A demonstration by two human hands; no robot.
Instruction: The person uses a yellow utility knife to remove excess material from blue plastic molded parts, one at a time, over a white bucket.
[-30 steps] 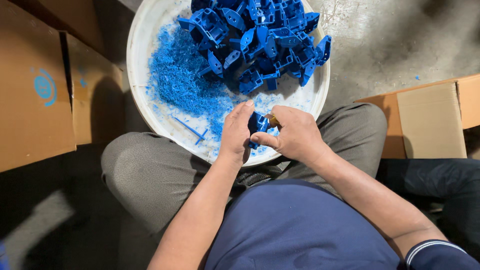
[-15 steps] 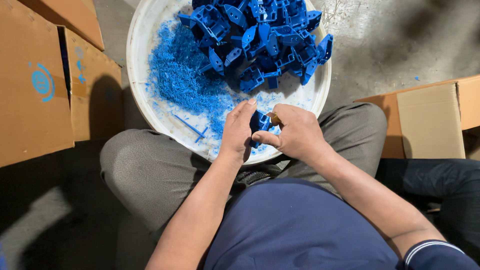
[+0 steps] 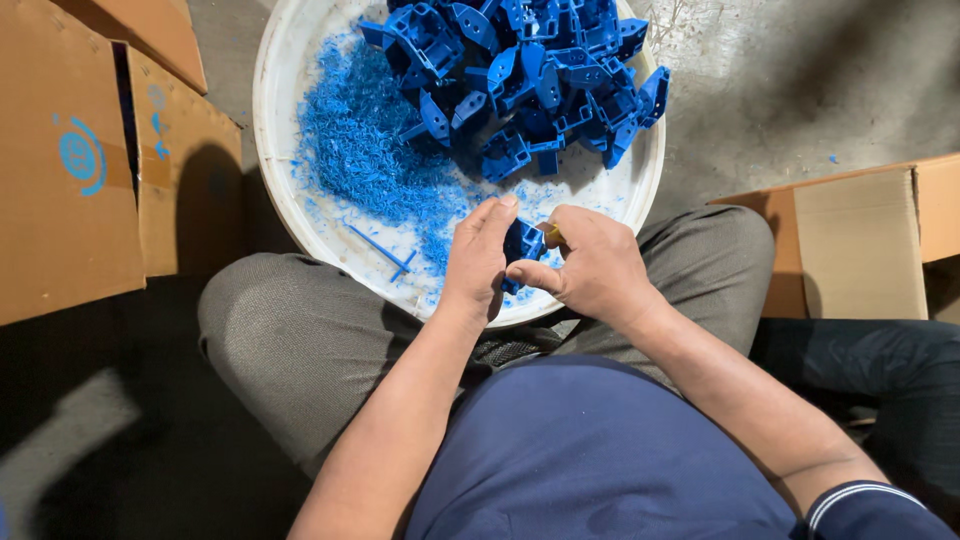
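A small blue plastic part (image 3: 520, 244) is pinched between both of my hands over the near rim of a round white basin (image 3: 285, 190). My left hand (image 3: 476, 262) grips its left side. My right hand (image 3: 590, 265) closes on its right side, and a yellowish bit of a tool (image 3: 551, 233) shows at the fingertips. The basin rests between my knees. Several blue plastic parts (image 3: 530, 70) are piled at its far side, and blue shavings (image 3: 370, 150) spread over its left half.
Brown cardboard boxes (image 3: 90, 160) stand at the left. An open cardboard box (image 3: 860, 250) sits at the right on the grey concrete floor (image 3: 800, 80). A dark trouser leg of someone nearby (image 3: 870, 370) lies at the lower right.
Both hands stay on the blue part at the basin's near rim, turning it only slightly. The view has shifted a little.
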